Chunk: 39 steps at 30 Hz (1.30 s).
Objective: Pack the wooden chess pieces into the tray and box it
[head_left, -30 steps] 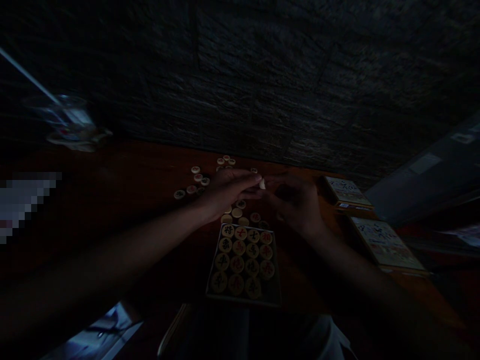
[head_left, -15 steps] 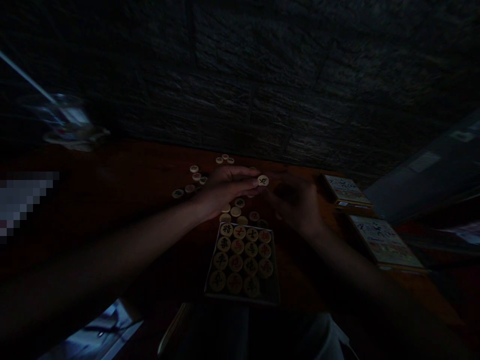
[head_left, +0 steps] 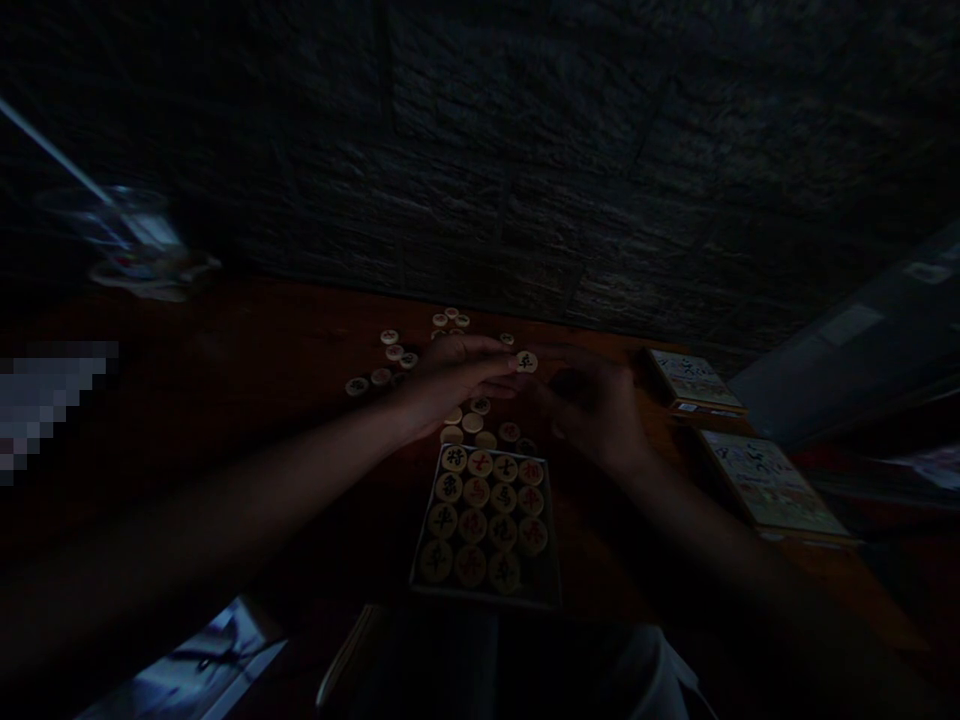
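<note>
My left hand (head_left: 461, 372) reaches in from the left and pinches a round wooden xiangqi piece (head_left: 526, 362) with a black character, between the thumb and fingertips. Just to its right, my right hand (head_left: 600, 405) is dim, with thumb and fingers apart; I see nothing in its grasp, and whether its fingertips touch the piece cannot be made out. Below the hands lies an open box (head_left: 553, 560) holding rows of pieces with red and black characters. Its lower right corner has a gap. Several loose pieces (head_left: 472, 423) lie between the hands and the box, some blank side up.
More loose pieces (head_left: 381, 377) lie on the wooden table (head_left: 285, 345) to the left and toward the stone wall (head_left: 465, 170). Two flat printed boxes (head_left: 772, 483) sit at the right. A clear container (head_left: 139, 240) with a straw stands far left.
The held piece has turned in my left fingers, so its character sits at a different angle. Both hands stay in nearly the same place, and the box is unchanged.
</note>
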Tool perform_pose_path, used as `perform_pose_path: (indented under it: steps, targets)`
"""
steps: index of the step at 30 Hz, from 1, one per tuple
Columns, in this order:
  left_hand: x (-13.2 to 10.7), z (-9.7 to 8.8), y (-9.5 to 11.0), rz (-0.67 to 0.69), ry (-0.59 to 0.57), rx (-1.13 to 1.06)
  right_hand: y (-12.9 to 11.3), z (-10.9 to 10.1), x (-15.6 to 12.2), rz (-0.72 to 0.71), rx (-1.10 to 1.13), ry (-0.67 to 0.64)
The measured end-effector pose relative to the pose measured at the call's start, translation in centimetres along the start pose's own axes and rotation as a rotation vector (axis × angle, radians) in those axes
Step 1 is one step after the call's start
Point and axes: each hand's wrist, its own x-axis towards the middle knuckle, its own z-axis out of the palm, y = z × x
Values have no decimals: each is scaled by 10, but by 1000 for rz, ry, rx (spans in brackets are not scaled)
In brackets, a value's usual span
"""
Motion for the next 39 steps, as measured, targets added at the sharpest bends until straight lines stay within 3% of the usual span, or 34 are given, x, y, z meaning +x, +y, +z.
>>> perform_pose_path:
  steps: [8,32,39]
  targets:
    - [1,-3,-5,74,-20,-44,4,1,0,-11,-12,37]
    - [-2,-3,-2,27,-108,47,8,-1,3,-227,-52,51]
    - [0,-4,-3,-6,-166,-84,8,2,4,-64,109,67]
